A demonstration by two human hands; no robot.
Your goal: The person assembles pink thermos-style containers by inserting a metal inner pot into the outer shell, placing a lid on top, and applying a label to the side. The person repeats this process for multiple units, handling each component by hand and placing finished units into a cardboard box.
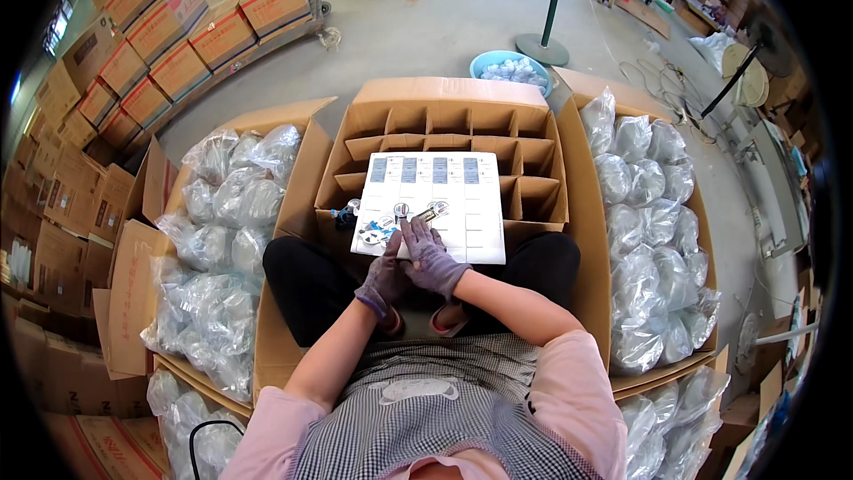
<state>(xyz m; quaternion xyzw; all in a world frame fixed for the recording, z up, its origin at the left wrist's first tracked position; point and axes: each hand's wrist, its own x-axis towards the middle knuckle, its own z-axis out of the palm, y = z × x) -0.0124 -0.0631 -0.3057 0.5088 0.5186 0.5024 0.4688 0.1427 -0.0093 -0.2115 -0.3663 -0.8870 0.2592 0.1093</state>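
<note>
A white sheet or board [458, 213] with rows of dark blue-grey printed blocks lies over the divided carton between my knees. My right hand [434, 262], in a greyish-purple glove, rests flat near its lower edge with the fingers stretched out. Just left of it is my left hand [383, 283], gloved the same way. Its visible fingers reach up, straight, against the right hand, and the rest are hidden. Several small stickers lie on the sheet, among them a blue-and-white cutout [377, 233] and a round one [401, 211] above the right fingertips.
Cardboard dividers [449, 120] form square cells in the carton. Cartons of items in clear plastic bags stand left [235, 196] and right [649, 222]. Beyond are a blue basin [480, 60] with bagged items, a green pole [553, 0] and stacked cartons [178, 71].
</note>
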